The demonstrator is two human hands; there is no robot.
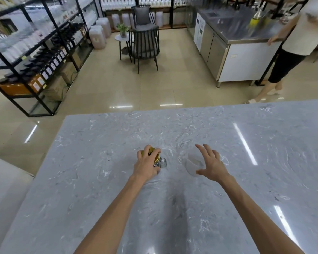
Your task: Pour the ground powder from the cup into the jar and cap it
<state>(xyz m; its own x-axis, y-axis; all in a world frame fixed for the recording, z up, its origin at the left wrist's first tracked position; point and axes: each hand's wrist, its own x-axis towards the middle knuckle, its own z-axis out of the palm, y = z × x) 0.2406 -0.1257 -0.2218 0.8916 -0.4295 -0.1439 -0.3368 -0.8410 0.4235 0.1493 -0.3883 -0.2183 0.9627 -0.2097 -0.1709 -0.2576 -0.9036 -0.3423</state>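
Note:
A small glass jar with a gold lid stands on the grey marble counter, left of centre. My left hand is wrapped over the lid and the upper part of the jar, hiding most of it. A translucent white plastic cup stands a little to the right of the jar. Just right of the cup, my right hand hovers with fingers spread, and I cannot tell whether it touches the cup. The cup's contents are not visible.
The counter's far edge runs across the middle of the view, its left edge slanting down toward me. Beyond it lie a tiled floor, black shelving at the left, a chair and small table, and a steel worktop at the back right where another person stands.

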